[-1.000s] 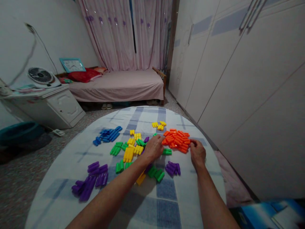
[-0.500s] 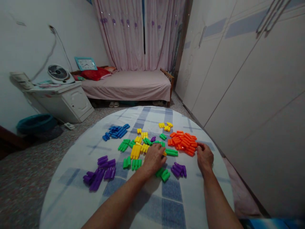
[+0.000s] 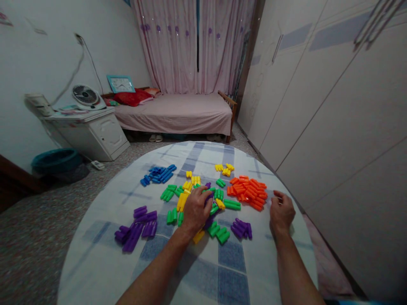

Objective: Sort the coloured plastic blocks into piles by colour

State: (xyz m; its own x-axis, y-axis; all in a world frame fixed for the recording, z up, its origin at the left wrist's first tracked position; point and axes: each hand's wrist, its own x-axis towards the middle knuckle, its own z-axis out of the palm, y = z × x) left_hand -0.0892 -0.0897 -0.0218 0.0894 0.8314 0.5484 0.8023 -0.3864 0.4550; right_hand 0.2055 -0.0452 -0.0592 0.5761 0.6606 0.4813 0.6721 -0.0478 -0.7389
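Observation:
My left hand [image 3: 197, 208] reaches into the middle of a mixed pile of plastic tube-shaped building blocks. Its fingers are curled down over the pieces, beside purple blocks [image 3: 209, 221] and a yellow block [image 3: 220, 204]; the fingertips are partly hidden, so what they grip cannot be made out. My right hand [image 3: 282, 212] hovers or rests at the table's right side, loosely curled, thumb and forefinger apart, with nothing visible in it. Just left of it lies a heap of orange blocks [image 3: 248, 192]. Green blocks [image 3: 232, 205] lie between the two hands.
Blue blocks [image 3: 160, 173] lie at the far left, purple blocks [image 3: 135, 233] nearer on the left, and a smaller purple group [image 3: 241, 228] at right. Yellow blocks [image 3: 226, 171] sit farther back. A checked cloth [image 3: 197, 275] covers the round table. Beyond stands a bed [image 3: 178, 110].
My left hand has shifted slightly left and back over the mixed pile, uncovering purple and yellow pieces. My right hand has drawn away from the orange heap to the right. The view turned slightly left.

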